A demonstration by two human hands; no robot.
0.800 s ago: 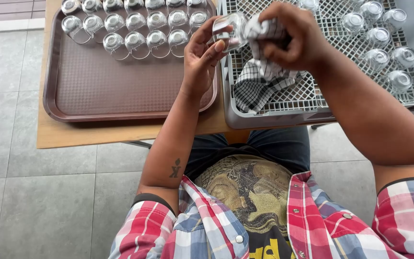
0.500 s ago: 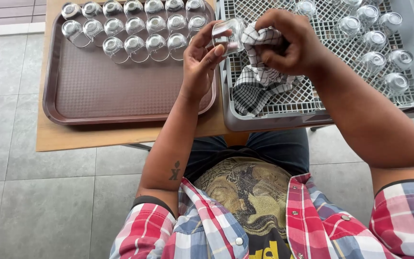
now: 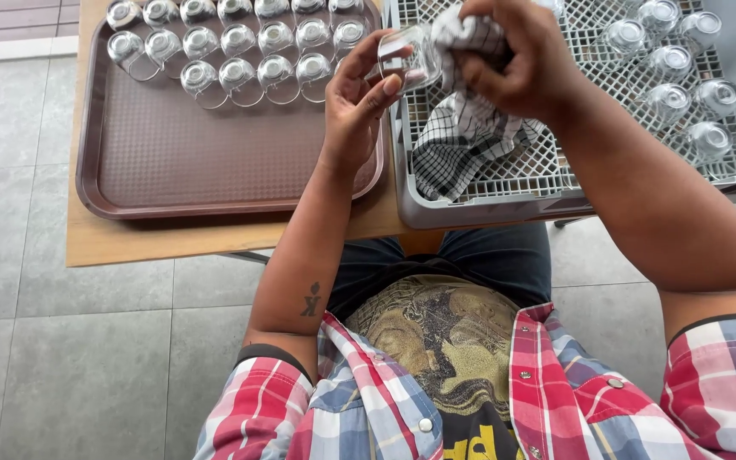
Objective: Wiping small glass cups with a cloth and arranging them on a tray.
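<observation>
I see left hand (image 3: 358, 106) gripping small clear glass cup (image 3: 411, 55), fingers wrapped round its side. Right hand (image 3: 513, 60) clenched on checkered cloth (image 3: 462, 136), bunched end pressed against cup, rest of cloth draped into grey rack (image 3: 487, 200). Cup held above rack's left edge. More glass cups (image 3: 675, 60) at rack's far right. Brown tray (image 3: 189, 162) left of rack, rows of upturned cups (image 3: 240, 43) at its far end. Both on wooden desk (image 3: 155, 243).
</observation>
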